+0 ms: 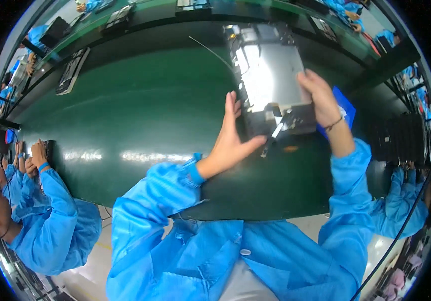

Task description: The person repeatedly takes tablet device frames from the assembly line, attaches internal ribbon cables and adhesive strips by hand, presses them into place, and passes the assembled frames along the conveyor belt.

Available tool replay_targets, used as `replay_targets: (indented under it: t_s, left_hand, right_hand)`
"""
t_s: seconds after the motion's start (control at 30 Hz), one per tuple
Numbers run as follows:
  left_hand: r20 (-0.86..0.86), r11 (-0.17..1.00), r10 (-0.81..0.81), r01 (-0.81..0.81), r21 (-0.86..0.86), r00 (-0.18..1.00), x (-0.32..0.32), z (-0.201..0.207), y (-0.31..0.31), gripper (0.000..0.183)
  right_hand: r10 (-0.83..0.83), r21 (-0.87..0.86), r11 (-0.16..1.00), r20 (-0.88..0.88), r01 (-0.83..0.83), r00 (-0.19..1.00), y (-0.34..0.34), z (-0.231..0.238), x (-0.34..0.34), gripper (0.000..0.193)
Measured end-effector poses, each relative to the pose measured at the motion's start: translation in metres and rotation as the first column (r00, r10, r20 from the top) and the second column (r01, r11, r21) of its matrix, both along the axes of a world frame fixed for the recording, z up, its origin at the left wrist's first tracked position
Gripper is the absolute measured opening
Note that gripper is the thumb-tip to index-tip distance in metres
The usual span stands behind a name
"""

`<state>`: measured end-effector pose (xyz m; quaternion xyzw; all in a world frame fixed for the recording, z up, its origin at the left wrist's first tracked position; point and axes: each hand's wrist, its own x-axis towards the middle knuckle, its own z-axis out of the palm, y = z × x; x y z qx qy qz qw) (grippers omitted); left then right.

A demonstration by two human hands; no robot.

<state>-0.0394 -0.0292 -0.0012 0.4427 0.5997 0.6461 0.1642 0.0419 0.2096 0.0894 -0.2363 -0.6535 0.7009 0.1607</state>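
An opened, tablet-like electronic device (270, 75) is lifted over the green table, tilted and slightly blurred. It has a shiny metallic plate, a dark frame with small parts, and a loose ribbon cable (276, 131) at its near end. My right hand (321, 98) grips its right edge, with the thumb on top and the other fingers hidden beneath. Beside the near left corner is my left hand (228, 145), its thumb and fingers spread wide; whether it touches the frame I cannot tell. A thin wire (208, 50) stretches out past the device's left side.
Behind my right wrist lies a blue sheet-like item (345, 108). Another flat device (73, 71) rests at the table's far left. A raised glass shelf (152, 12) spans the back. Dark stacked trays (398, 138) stand right. A co-worker (54, 215) sits close on the left.
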Motion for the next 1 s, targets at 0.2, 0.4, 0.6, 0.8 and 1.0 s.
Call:
replay_targets:
  t_s: [0.2,0.4,0.6,0.8,1.0]
  left_hand:
    - [0.038,0.946,-0.112,0.118,-0.303,0.993,0.041,0.006,-0.064,0.123]
    - [-0.267,0.864,-0.059,-0.085,-0.496,0.962,0.068,0.016,-0.091,0.103]
    - [-0.450,0.907,0.038,-0.220,-0.358,0.892,0.017,0.029,-0.056,0.061]
    - [-0.758,0.993,0.078,-0.117,0.003,0.648,0.000,0.015,-0.046,0.024]
    - [-0.931,0.978,0.201,-0.016,0.206,0.305,0.001,0.007,-0.060,0.020]
  right_hand:
    - [-0.070,-0.036,0.997,0.074,0.073,0.995,-0.074,-0.061,0.052,0.066]
    - [-0.060,0.488,0.873,0.104,0.001,0.993,-0.096,-0.100,0.082,0.074]
    - [-0.107,0.901,0.425,-0.041,0.083,0.993,-0.097,-0.057,0.078,0.045]
    - [0.066,0.948,0.318,-0.012,-0.010,0.998,-0.111,-0.042,0.073,0.023]
    - [0.274,0.882,0.407,0.132,-0.239,0.953,-0.122,-0.036,0.067,0.024]
